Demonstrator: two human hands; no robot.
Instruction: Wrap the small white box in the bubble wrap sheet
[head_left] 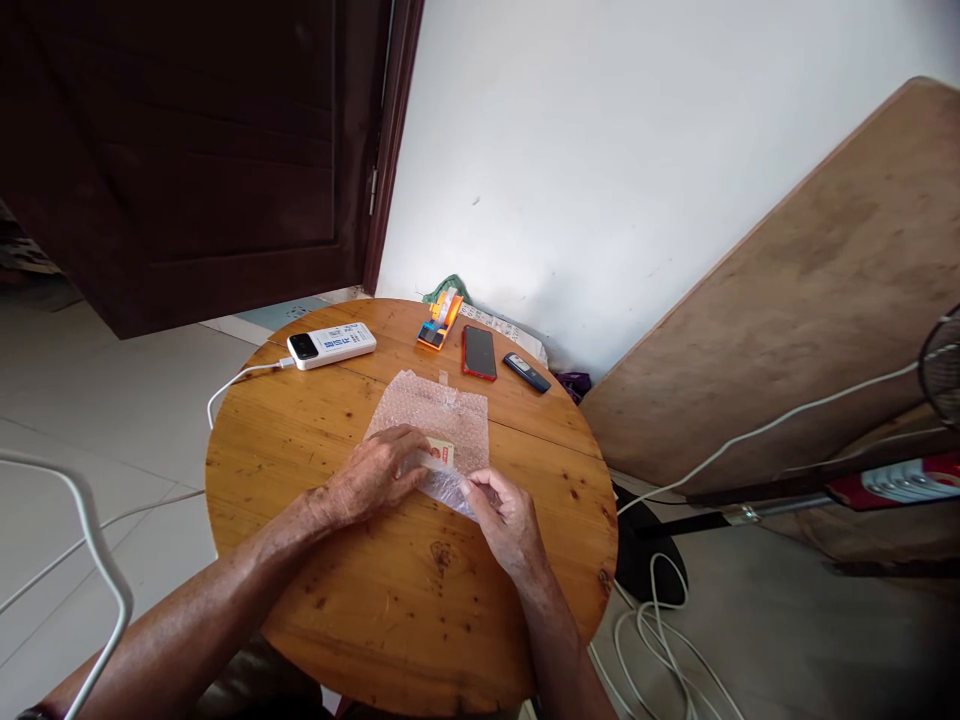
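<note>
While my left hand (375,475) pressed flat on the small card (440,454) over the bubble wrap (442,415) at table (337,600) centre, my right hand (502,512) pinched the wrap's five-o'clock edge.

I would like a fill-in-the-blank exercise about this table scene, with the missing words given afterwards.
1. Both hands rest on a sheet of ____ wrap on the round wooden table.
2. The left hand presses on a small ____.
3. The white power bank has a ____ cable plugged in.
4. The phone with the red edge lies between the orange tape dispenser and the dark ____.

Missing words: bubble; card; white; remote
</note>
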